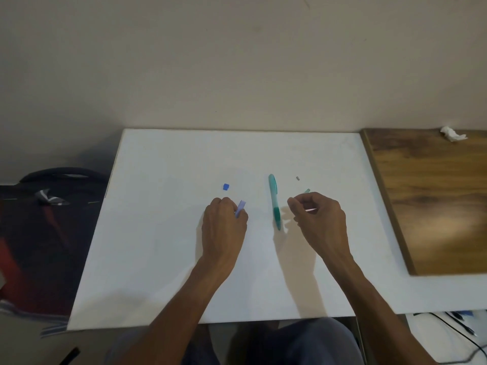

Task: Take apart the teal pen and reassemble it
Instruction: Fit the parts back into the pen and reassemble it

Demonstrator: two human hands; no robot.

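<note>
Translucent teal plastic pen barrel (274, 201) with darker grip lies lengthwise on white matte bench (163, 233), between the hands. Left hand (224, 227) pinches a pale lilac flat piece (241, 207); small blue square bit (225, 186) lies just beyond. Right hand (320, 219) curled around a thin item, mostly hidden; teal tip (307, 191) protrudes. Tiny grey part (298, 178) lies beyond it, too small to identify.

Right hand (320, 214) curls over a thin refill (311, 209), most of it buried in the fingers, and a teal tip piece (307, 191) peeks out behind (shape unclear). Left hand (224, 225) hides most of a lilac piece (240, 206). That grey speck (298, 178) is too small to identify.
</note>
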